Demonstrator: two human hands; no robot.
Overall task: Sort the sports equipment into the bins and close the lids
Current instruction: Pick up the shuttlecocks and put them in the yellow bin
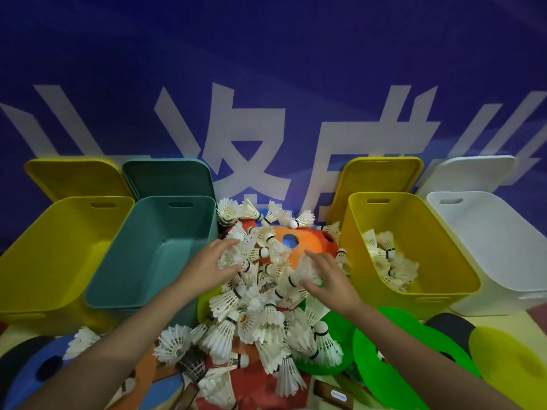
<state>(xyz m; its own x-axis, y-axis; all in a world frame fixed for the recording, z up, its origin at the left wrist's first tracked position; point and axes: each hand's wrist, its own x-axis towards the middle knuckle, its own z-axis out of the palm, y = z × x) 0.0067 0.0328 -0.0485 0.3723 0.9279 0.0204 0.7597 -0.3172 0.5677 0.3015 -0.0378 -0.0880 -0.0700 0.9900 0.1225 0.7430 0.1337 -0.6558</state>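
Sorting in progress: four smooth plastic bins stand along the blue banner wall with their lids propped open behind them. At far left sits the empty yellow rounded plastic bin [44,261]; just beside it, the teal plastic bin [154,250], also empty. Between the bins lies the heap of white feathered shuttlecocks [260,309], light and bristly with cork noses, spilled over an orange plastic disc cone with a centre hole [307,247]. My left hand [207,264] reaches in, its grip spread wide and just closing around a few shuttlecocks. My right hand [328,279] does likewise, its grip half-curled on one feathered skirt, not yet lifted. Right of the heap, the second yellow plastic bin [438,294] already holds a small cluster of shuttlecocks; the white plastic bin [503,261] appears empty. Flat green plastic discs [384,344] lie near. Next, I judge, both handfuls go to the second yellow bin, gently, since feathers crush.
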